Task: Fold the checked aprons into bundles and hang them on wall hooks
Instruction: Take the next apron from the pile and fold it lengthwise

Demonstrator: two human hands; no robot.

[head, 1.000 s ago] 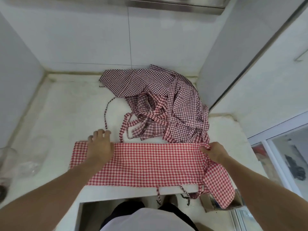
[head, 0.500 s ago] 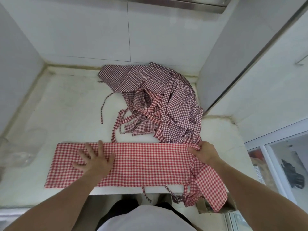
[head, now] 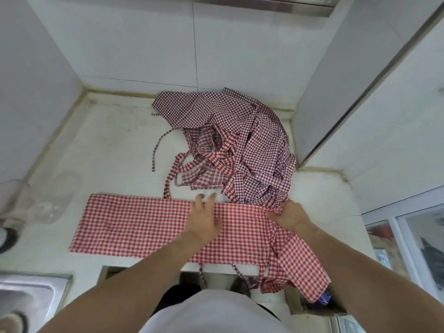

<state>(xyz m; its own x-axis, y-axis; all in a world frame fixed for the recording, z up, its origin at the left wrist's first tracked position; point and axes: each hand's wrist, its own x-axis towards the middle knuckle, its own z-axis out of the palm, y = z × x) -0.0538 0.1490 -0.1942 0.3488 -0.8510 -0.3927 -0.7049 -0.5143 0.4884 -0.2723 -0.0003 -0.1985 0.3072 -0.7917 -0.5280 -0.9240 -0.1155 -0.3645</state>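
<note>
A red checked apron [head: 144,224], folded into a long strip, lies across the front of the white counter [head: 108,145]. My left hand [head: 204,219] presses flat on the strip near its middle, fingers straight and reaching past its far edge. My right hand [head: 289,216] pinches bunched fabric at the strip's right end, where the rest of the apron hangs over the counter edge. Thin ties dangle from the front edge. Behind the strip sits a tangled pile of checked aprons [head: 235,150] with loose straps.
White walls close in the counter at the back and both sides. A clear plastic container [head: 36,200] stands at the left. A steel sink [head: 26,296] is at the lower left. A glass door [head: 413,248] is at the right.
My left hand has slid right along the strip, from its left part to near the middle. My right hand has stayed pinching the right end.
</note>
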